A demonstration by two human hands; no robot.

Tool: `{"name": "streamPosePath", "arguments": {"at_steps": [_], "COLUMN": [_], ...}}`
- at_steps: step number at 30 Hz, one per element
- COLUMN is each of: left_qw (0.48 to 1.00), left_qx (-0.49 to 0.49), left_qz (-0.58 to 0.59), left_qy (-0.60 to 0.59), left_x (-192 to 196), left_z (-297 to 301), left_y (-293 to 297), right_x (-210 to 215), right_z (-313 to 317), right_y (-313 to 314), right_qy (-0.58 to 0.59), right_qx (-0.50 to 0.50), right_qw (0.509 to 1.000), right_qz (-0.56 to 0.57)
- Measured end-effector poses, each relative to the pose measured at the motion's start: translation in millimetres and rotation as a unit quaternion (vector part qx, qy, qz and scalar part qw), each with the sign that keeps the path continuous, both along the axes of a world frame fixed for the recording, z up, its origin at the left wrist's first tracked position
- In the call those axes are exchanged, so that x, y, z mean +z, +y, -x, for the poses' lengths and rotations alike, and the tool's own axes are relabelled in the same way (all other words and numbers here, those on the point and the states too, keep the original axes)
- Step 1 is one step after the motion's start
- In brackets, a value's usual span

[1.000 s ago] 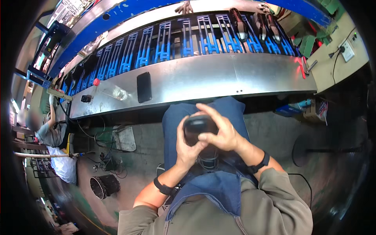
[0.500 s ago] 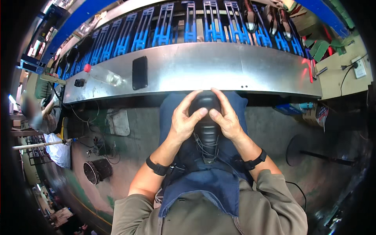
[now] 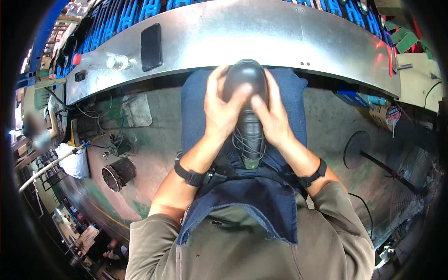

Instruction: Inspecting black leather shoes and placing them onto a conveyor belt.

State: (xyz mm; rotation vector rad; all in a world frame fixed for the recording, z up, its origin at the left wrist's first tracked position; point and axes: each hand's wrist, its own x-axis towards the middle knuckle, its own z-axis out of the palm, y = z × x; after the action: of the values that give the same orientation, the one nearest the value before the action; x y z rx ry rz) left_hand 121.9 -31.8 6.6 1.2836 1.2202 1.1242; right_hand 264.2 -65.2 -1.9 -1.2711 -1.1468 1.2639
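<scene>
A black shoe [image 3: 248, 73] rests above my lap with its rounded toe pointing away from me, close to the metal bench's edge. Thin cord or lace is wound loosely around its near end. My left hand [image 3: 224, 105] grips its left side, and the thumb presses on the top. From the right, my right hand [image 3: 273, 112] holds the other side, its thumb also on top, close to the left one. The fingers curl round the flanks, so their tips are partly hidden. Beneath lies a dark blue apron [image 3: 242, 191].
Ahead runs a shiny metal bench [image 3: 261, 37] with a black phone [image 3: 151, 46] and a clear bottle [image 3: 105, 60] with a red cap. Blue racks [image 3: 151, 8] stand behind it. A black bucket [image 3: 119, 173] sits on the floor at left; a round-based stand [image 3: 358, 149] lies at right.
My view has tilted lower, so the bench appears higher. More of the shoe's toe shows, and it seems tipped up. Both hands stay on it, with the thumbs shifted slightly.
</scene>
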Motion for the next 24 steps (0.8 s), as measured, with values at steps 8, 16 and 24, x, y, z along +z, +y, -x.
{"name": "streamPosePath", "arguments": {"at_steps": [8,16,24], "left_qw": [0.976,0.848,0.886], "left_qx": [0.039,0.140,-0.355], "left_qz": [0.136,0.361,-0.187], "left_qy": [-0.164,-0.363,0.231], "left_x": [17,66,38], "left_z": [15,-10,-3], "left_y": [-42,-73,-25], "right_x": [22,66,6], "right_z": [-3,-98,-160], "right_y": [-52,-44,-48], "right_qy": [0.068,-0.086,0.195], "right_qx": [0.082,-0.019,-0.010], "right_qw": [0.993,0.977,0.978], "right_qz": [0.058,-0.194,0.078]}}
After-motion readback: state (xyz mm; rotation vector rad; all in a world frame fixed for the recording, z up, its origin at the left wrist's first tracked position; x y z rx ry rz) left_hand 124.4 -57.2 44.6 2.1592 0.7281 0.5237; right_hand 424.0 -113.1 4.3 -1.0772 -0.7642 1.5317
